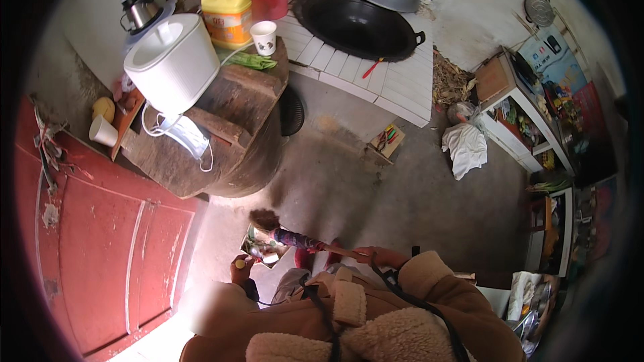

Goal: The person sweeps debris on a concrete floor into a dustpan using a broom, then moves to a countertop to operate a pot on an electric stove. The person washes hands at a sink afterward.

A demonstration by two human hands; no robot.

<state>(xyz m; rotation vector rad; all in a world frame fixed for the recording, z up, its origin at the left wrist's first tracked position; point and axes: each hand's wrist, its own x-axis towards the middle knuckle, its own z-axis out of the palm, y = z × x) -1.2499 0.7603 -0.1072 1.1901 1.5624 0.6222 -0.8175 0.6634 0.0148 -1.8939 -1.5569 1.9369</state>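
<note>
My right hand [378, 256] grips the wooden handle of a broom [298, 240], which has patterned cloth wrapped around its lower part. The broom's brown bristles [264, 218] are at the far edge of a dustpan [283, 252]; whether they touch it I cannot tell. Mixed rubbish [261, 250], with white and green bits, lies in the pan. My left hand [241, 270] is closed around an upright handle with a round, yellowish end [240, 264], beside the dustpan. Where this handle joins the pan is hidden.
A red door [105, 241] stands at left. The wooden table [226, 161] bears a white appliance [173, 65] and a face mask [186, 136]. A black wok [357, 25] sits on the tiled stove [347, 70]. On the floor are a small box [387, 141] and a white bag [465, 148].
</note>
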